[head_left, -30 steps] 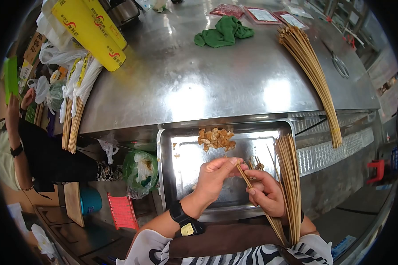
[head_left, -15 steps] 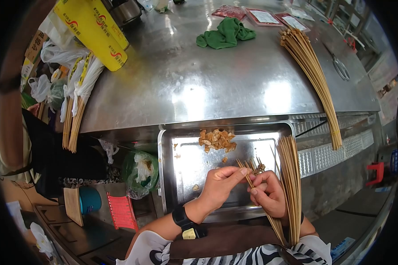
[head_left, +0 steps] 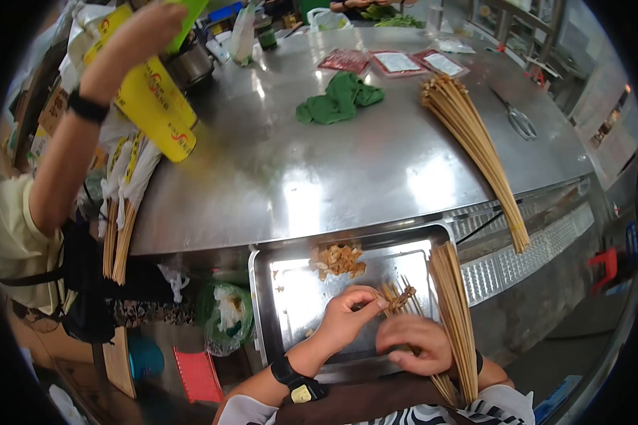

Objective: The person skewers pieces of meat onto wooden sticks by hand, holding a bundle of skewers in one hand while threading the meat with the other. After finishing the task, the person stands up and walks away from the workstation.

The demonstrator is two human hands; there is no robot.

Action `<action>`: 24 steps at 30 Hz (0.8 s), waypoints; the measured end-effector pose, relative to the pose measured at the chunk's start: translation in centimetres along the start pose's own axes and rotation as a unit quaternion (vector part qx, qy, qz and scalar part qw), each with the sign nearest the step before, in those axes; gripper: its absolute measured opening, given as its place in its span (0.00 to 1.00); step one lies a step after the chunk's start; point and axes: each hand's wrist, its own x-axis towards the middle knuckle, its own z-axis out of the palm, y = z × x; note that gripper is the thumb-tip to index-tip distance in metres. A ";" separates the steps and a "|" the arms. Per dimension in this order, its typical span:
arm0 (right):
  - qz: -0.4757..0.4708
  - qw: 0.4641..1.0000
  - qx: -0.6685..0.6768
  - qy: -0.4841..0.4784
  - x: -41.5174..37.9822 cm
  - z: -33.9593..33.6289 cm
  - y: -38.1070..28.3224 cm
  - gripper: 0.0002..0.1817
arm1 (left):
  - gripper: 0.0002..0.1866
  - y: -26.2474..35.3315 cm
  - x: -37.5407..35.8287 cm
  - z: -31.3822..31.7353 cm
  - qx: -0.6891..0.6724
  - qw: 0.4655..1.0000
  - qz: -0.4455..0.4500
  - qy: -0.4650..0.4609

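Observation:
My left hand (head_left: 349,320) is over the steel tray (head_left: 256,312), thumb and forefinger pinched beside thin skewers; what lies between the fingertips is too small to tell. Brown pieces (head_left: 405,296) sit on skewer tips just right of it. My right hand (head_left: 418,346), partly blurred, is curled around a thin bunch of skewers (head_left: 443,388) whose lower ends stick out below the palm. A thicker bundle of bare skewers (head_left: 455,312) leans along the tray's right side, by my right wrist. Loose brown food pieces (head_left: 339,261) lie in a pile at the tray's back.
Beyond the tray is the steel table (head_left: 248,191), with a green cloth (head_left: 340,98), a long skewer bundle (head_left: 475,138), scissors (head_left: 521,122) and flat red packs (head_left: 395,62). At left another person's arm (head_left: 67,159) reaches over yellow rolls (head_left: 152,106), holding something green. Bagged skewers (head_left: 131,191) lie nearby.
The view has shifted. Another person's arm has come in at left. My right hand has moved slightly away from my left fingertips, uncovering more of the skewer tips.

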 end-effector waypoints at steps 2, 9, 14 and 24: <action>0.029 0.997 0.035 -0.066 -0.5 0.3 0.5 0.10 | 0.13 1.5 -0.1 0.3 0.156 0.985 -0.009 0.078; 0.073 0.996 0.000 -0.060 -0.1 1.0 0.0 0.11 | 0.15 5.5 1.4 1.7 -0.214 0.974 -0.025 -0.072; 0.122 0.988 -0.004 -0.094 -0.5 1.2 0.1 0.12 | 0.09 5.3 2.2 2.8 -0.223 0.973 -0.044 -0.050; 0.165 0.979 -0.010 -0.120 -0.1 1.0 0.0 0.13 | 0.11 5.9 2.5 3.1 -0.235 0.971 -0.028 -0.025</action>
